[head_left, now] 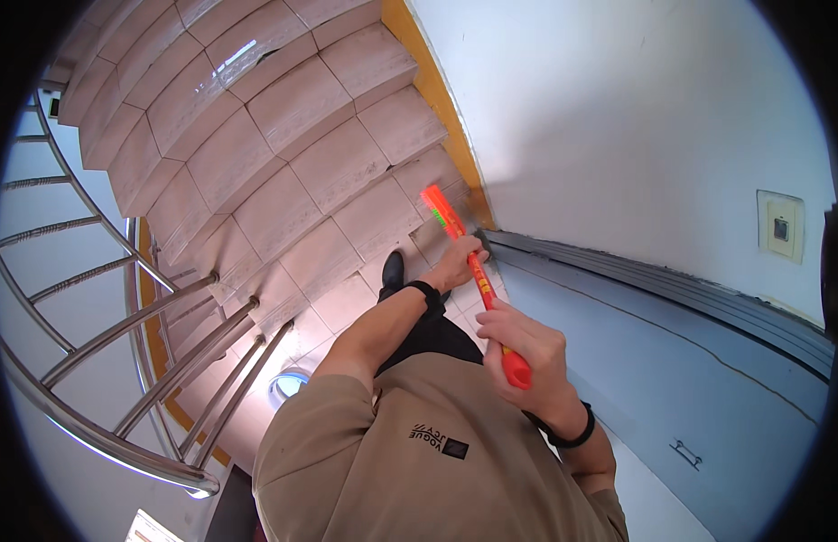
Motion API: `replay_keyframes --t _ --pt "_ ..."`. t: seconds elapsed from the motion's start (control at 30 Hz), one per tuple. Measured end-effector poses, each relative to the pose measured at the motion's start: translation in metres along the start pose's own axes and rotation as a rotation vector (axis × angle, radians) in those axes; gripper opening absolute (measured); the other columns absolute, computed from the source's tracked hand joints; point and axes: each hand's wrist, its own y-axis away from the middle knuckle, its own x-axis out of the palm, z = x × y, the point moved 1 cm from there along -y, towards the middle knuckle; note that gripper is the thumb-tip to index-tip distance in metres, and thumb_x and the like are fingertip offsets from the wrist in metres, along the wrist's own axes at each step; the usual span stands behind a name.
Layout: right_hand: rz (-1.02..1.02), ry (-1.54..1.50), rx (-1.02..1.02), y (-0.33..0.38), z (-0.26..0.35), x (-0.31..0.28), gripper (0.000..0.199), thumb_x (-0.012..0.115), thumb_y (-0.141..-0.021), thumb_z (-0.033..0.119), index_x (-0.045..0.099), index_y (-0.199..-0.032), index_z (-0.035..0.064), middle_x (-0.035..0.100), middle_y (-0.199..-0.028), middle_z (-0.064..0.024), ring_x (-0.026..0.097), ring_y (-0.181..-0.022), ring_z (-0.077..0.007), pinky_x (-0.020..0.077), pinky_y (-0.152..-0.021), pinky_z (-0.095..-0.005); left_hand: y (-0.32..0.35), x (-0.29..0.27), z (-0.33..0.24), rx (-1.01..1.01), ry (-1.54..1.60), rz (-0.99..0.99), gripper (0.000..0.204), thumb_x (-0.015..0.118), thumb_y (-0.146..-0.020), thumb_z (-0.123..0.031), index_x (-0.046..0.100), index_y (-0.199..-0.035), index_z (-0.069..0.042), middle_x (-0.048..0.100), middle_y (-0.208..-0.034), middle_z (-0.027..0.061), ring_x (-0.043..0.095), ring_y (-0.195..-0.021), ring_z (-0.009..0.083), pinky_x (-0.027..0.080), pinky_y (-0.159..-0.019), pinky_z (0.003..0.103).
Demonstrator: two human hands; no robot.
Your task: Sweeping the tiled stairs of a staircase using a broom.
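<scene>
A red-orange long-handled brush [443, 211] slants across the middle of the view, its head toward the stairs. Green bristles show along one side of that head. My left hand [457, 262] is closed round the upper handle, just below the head. Lower down, my right hand [530, 348] grips the handle near its rounded red end. The brush head overlaps a low tiled step [432, 172] beside the wall; whether it touches the tile I cannot tell.
Pinkish tiled stairs [329, 117] curve up to the far left. A metal railing [171, 312] runs along the left. A round container with a blue rim [287, 387] stands behind my left arm. At right are a white wall [636, 117] and a blue-grey door [654, 361].
</scene>
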Motion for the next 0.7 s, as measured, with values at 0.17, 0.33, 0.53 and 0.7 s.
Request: replay_keyframes --t 0.17,0.33,0.53,0.7 --pt "-0.038 0.084 -0.022 -0.005 -0.014 0.006 0.017 0.061 -0.069 -0.008 0.063 -0.082 0.002 0.069 -0.093 -0.0152 0.068 -0.101 -0.0384 0.0559 -0.081 -0.0368 -0.056 0.009 0.025 -0.69 1.355 -0.084 0.023 0.059 -0.086 -0.01 0.044 -0.07 -0.005 0.041 -0.07 0.0066 0.043 -0.065 0.0177 0.041 -0.064 0.033" --pt "0.034 0.044 -0.058 -0.035 -0.031 0.012 0.017 0.064 -0.069 -0.006 0.062 -0.083 0.0048 0.07 -0.096 -0.0123 0.068 -0.101 -0.036 0.0567 -0.079 -0.038 -0.055 -0.012 0.037 -0.307 0.667 -0.118 0.023 0.057 -0.088 -0.01 0.042 -0.071 -0.006 0.039 -0.069 0.0049 0.042 -0.064 0.0153 0.041 -0.063 0.033" --pt "0.344 0.072 -0.156 -0.014 -0.001 0.007 0.022 0.067 -0.064 -0.004 0.062 -0.083 0.0077 0.07 -0.099 -0.0088 0.068 -0.101 -0.0339 0.0582 -0.075 -0.0384 0.001 -0.01 -0.003 -0.004 -0.07 -0.307 0.021 0.064 -0.085 -0.009 0.047 -0.076 -0.005 0.046 -0.072 0.0131 0.049 -0.07 0.0309 0.041 -0.064 0.039" --pt "0.218 0.009 -0.061 0.001 -0.004 -0.01 0.024 0.063 -0.063 -0.008 0.062 -0.083 0.005 0.07 -0.098 -0.0109 0.067 -0.105 -0.0383 0.0575 -0.078 -0.0382 -0.009 -0.005 -0.01 -0.016 -0.109 -0.269 0.02 0.066 -0.084 -0.009 0.047 -0.078 -0.004 0.05 -0.076 0.0153 0.051 -0.076 0.0359 0.041 -0.067 0.045"
